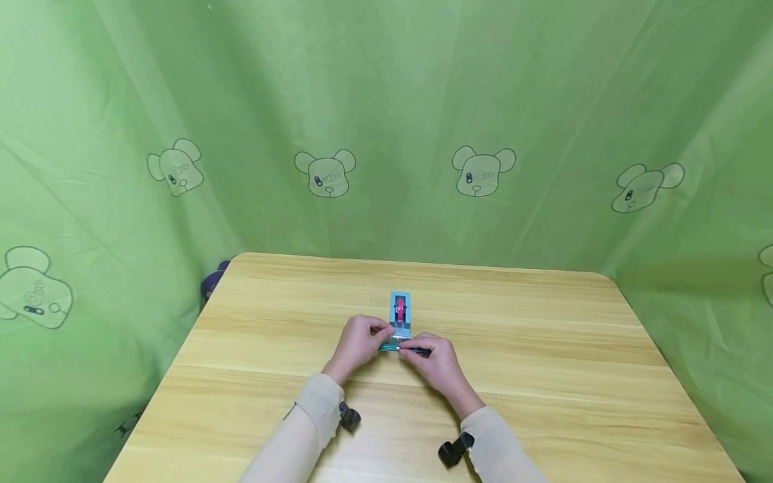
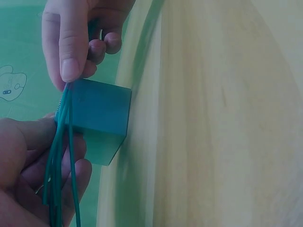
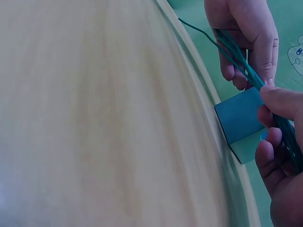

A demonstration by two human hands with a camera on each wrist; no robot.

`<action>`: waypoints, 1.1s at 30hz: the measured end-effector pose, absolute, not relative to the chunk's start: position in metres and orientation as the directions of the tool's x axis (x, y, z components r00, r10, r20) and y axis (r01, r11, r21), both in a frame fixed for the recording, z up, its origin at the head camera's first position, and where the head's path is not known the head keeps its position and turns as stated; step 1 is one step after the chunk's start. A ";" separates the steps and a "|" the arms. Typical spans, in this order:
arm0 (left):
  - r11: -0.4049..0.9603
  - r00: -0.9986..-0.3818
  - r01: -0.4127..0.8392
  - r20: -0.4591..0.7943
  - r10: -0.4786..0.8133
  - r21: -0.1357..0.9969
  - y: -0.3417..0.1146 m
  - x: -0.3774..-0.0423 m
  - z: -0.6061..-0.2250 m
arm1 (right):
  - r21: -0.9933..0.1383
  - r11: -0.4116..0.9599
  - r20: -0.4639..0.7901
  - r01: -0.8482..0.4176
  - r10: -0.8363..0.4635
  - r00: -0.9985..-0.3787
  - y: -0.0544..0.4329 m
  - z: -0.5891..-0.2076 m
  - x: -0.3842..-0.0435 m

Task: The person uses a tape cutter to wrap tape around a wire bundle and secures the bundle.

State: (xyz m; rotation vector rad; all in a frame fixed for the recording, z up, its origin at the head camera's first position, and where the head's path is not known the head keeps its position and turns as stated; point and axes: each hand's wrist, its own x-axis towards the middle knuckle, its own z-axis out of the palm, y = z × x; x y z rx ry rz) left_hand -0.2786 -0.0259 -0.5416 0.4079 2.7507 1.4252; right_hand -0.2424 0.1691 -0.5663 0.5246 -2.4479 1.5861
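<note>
A light-blue tape dispenser [image 1: 400, 298] with a pink-centred roll stands on the table in front of both hands. Thumb and forefinger of my left hand [image 1: 357, 341] come together at its cutting end and pinch there, where clear tape hardly shows. My right hand [image 1: 436, 359] pinches a bundle of thin green wires [image 3: 253, 75] just in front of the dispenser. Loose ends of the bundle fan out past the left fingers, and one wire strays apart. Its other end lies along the right palm. Seen from the left wrist, the dispenser's blue block [image 2: 99, 104] sits behind the wires.
The wood-grain table [image 1: 543, 349] has rounded far corners. Green curtains [image 1: 398, 80] printed with bear heads surround it on three sides. A dark purple object [image 1: 213, 283] shows beyond the table's left edge. Small black cameras [image 1: 349, 417] sit at both wrists.
</note>
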 end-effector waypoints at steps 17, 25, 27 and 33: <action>0.515 -0.962 0.251 0.154 0.224 0.820 -0.025 -0.278 -0.545 | -0.807 0.434 0.358 -0.400 -0.180 -0.916 0.168 -0.569 -0.244; 0.477 -0.965 0.239 0.151 0.216 0.846 -0.025 -0.276 -0.547 | -0.811 0.464 0.302 -0.356 -0.189 -0.934 0.167 -0.565 -0.241; 0.472 -0.964 0.238 0.148 0.221 0.849 -0.025 -0.277 -0.547 | -0.804 0.477 0.297 -0.355 -0.195 -0.935 0.167 -0.564 -0.241; 0.466 -0.965 0.231 0.141 0.220 0.854 -0.025 -0.278 -0.547 | -0.755 0.516 0.331 -0.405 -0.233 -0.914 0.166 -0.564 -0.241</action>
